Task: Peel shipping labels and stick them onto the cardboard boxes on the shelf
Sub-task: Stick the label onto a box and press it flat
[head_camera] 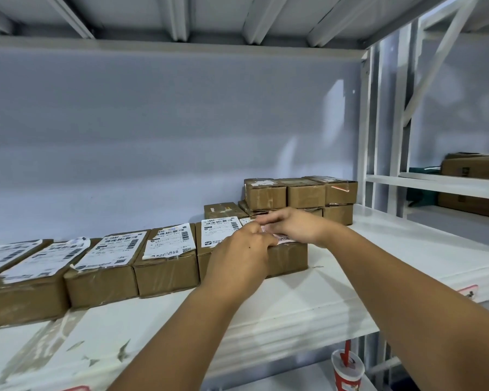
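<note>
Bare forearms rise from the lower frame; left hand (243, 249) and right hand (297, 225) meet at centre, both pinching a pink-backed paper shipping label (280, 237) atop the row's rightmost brown cardboard box (290, 258).

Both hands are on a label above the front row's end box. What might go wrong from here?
The label is held between the left hand and right hand above the box; it may crease or land crooked. The neighbouring label lies close, so the new one might overlap its barcode. One curled label lifts at an edge; this one may too unless pressed flat.
</note>
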